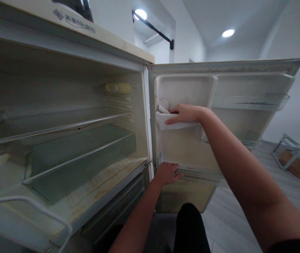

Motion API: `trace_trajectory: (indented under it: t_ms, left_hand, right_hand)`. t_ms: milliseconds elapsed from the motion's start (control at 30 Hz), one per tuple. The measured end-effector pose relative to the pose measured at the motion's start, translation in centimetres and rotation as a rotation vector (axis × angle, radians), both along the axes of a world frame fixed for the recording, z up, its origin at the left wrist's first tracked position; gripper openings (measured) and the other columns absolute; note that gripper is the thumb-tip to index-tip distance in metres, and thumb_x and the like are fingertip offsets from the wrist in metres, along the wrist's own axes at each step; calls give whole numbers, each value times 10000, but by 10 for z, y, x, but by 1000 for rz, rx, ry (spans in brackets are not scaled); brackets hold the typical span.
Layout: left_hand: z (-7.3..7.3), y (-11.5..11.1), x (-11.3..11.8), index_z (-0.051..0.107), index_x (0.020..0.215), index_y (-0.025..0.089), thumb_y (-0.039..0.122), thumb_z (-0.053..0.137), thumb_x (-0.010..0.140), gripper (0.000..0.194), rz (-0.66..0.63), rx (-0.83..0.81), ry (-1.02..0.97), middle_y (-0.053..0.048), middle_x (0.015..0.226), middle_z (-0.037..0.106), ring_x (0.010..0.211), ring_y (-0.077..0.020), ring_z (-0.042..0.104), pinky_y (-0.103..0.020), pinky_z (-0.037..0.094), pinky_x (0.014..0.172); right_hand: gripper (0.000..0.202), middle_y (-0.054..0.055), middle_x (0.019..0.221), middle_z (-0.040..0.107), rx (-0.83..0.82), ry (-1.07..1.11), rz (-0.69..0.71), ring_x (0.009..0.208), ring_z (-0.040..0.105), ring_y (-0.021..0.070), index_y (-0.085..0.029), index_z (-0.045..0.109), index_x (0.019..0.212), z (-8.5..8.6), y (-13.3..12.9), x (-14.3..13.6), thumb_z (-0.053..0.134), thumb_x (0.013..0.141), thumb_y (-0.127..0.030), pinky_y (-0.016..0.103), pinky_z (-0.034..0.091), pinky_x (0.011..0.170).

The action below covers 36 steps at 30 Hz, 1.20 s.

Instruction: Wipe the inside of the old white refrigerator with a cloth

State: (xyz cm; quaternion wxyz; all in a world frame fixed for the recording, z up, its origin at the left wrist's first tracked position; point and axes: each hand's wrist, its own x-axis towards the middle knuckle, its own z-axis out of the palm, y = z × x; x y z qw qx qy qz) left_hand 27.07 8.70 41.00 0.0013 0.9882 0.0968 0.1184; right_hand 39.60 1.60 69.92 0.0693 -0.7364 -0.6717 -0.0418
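Observation:
The refrigerator door (226, 66) stands swung out to the right, its inner side facing me. Against its upper left inner part, my right hand (184, 113) holds a white cloth (177, 122), with fingers bent over it. Part of the cloth bunches up to the left of the fingertips; the rest hangs below the hand. Lower down, my left hand (167, 173) rests at the left end of the clear door rack (202, 177). Its fingers are apart and nothing shows in them.
To the left is the open fridge compartment, with a glass shelf (60, 130), a greenish clear drawer (86, 168) and a stained floor (99, 182). A white wire rack (28, 200) juts out at lower left. A cardboard box (294, 163) lies beneath a metal-framed stand (293, 146).

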Motion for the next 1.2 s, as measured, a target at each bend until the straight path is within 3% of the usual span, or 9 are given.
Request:
trace_trajectory:
  t_ms: [1200]
  left_hand:
    - [-2,2,0,634,944,229,652,564,921,430,-5,-1,1,-50,928,755,916,-266,724,-367,502,816]
  right_hand:
    - [613,105,1288,711,2,-3,-7,1098,679,306,-212,709,1270,-1,-1,-2,614,862,-660,388,503,941]
